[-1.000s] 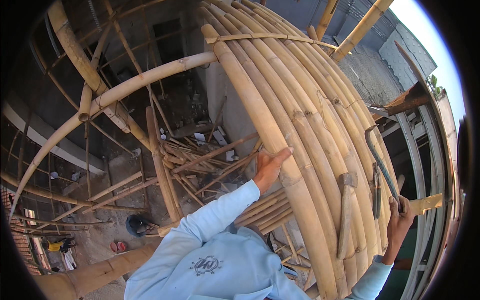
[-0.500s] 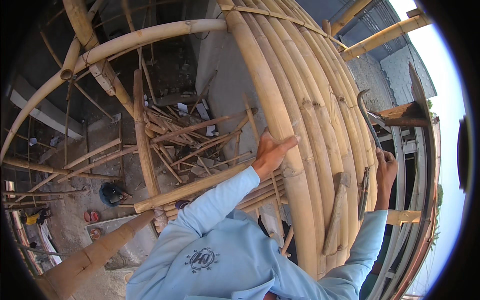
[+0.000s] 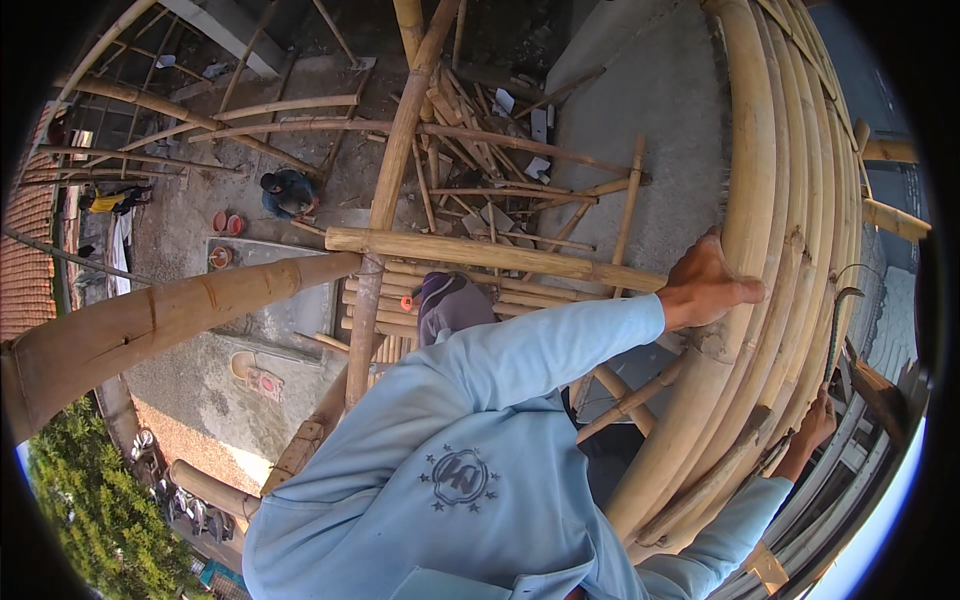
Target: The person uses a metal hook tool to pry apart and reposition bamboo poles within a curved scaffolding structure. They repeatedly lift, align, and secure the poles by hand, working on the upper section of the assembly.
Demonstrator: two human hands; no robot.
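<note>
Up on the curved bamboo frame, the thick bent bamboo poles (image 3: 790,250) run side by side in an arc along the right of the view, from the top edge down toward the person's right side. The left hand (image 3: 705,285) rests on the innermost of these poles, palm down, fingers laid narrow and nearly flat against the cane, thumb pointing right. Lower down, the right hand (image 3: 812,430) has its fingers wrapped round the bottom of a thin curved metal tool (image 3: 832,335), which rises along the outer poles and ends in a small hook at the top. Both arms wear pale blue sleeves.

Just left of the left hand a horizontal bamboo beam (image 3: 490,252) crosses the frame, and a heavier pole (image 3: 170,320) slants toward the lower left. Far below lies a concrete floor (image 3: 660,170) strewn with loose bamboo sticks (image 3: 480,160), where another person (image 3: 288,192) crouches near some small red bowls (image 3: 225,222). Green foliage (image 3: 85,500) shows at the lower left.
</note>
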